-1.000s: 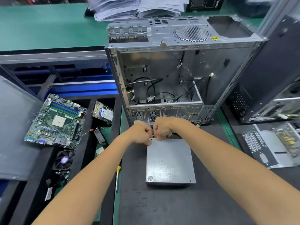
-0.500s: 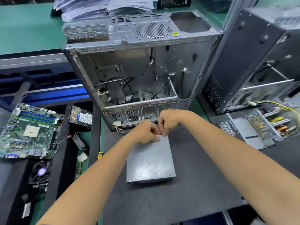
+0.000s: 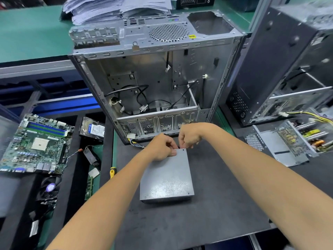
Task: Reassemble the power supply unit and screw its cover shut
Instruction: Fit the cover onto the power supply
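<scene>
The power supply unit [image 3: 167, 179] is a closed grey metal box lying flat on the black mat in front of me. Both my hands work at its far edge. My left hand [image 3: 162, 148] lies over the far left corner of the cover with curled fingers and the thumb pressed on the top. My right hand [image 3: 189, 136] hovers just past the far edge and pinches something small and dark there; what it is stays hidden by the fingers. A coloured cable bundle [image 3: 135, 142] runs out from behind my left hand.
An open, stripped computer case [image 3: 153, 73] stands right behind the unit. A yellow-handled screwdriver [image 3: 112, 172] lies at the mat's left edge. A motherboard [image 3: 36, 143], hard drive [image 3: 93, 129] and fan [image 3: 49, 188] lie left. Another opened power supply [image 3: 281, 147] and a case [image 3: 288, 69] stand right.
My view swung to the right, bringing the second case and opened supply into sight. Both hands stayed at the unit's far edge; my left thumb now presses on the cover.
</scene>
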`<action>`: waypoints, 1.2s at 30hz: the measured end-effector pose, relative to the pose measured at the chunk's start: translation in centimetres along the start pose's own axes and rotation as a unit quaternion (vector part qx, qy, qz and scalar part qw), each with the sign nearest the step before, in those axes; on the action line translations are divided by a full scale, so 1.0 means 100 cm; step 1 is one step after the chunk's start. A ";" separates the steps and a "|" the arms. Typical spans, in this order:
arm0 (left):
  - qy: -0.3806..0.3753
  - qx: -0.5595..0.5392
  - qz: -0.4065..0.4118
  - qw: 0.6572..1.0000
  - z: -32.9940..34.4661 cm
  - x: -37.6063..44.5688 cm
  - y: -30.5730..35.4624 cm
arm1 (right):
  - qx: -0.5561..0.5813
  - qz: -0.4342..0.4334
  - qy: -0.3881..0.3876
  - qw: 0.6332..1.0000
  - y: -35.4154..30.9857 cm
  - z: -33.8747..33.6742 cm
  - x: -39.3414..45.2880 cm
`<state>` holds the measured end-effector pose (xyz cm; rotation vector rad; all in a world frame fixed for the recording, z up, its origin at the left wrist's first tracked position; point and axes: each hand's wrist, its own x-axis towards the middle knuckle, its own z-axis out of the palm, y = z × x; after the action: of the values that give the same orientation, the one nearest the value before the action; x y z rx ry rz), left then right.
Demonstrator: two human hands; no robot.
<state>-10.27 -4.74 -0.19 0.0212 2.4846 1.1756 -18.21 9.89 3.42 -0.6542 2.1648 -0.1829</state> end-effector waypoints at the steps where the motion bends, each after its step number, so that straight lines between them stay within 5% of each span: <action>1: 0.000 0.003 0.003 1.000 0.000 0.000 -0.001 | 0.001 0.000 -0.003 1.000 0.000 0.000 0.000; 9: 0.063 0.107 0.032 0.992 0.000 -0.011 -0.006 | 0.008 0.010 -0.029 0.999 -0.021 -0.005 0.000; 15: -0.102 0.281 0.037 0.954 0.001 -0.053 -0.008 | -0.036 0.040 -0.043 0.998 -0.045 0.009 0.006; 27: -0.090 0.354 0.060 0.929 0.015 -0.089 -0.023 | -0.090 0.035 -0.002 0.995 -0.063 0.024 -0.006; 30: -0.010 0.185 0.078 0.980 -0.002 -0.093 -0.023 | -0.120 -0.008 0.068 0.990 -0.085 0.020 -0.008; 33: 0.209 -0.043 0.037 0.976 -0.034 -0.102 -0.041 | -0.071 -0.099 0.192 0.974 -0.122 0.024 -0.002; 36: 0.285 -0.002 -0.053 0.957 -0.061 -0.120 -0.072 | -0.017 -0.152 0.213 0.965 -0.163 0.035 0.009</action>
<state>-0.24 -16.04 1.94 -0.5153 2.9205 1.2764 -9.63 -4.09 6.26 -1.0433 2.4670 -0.4894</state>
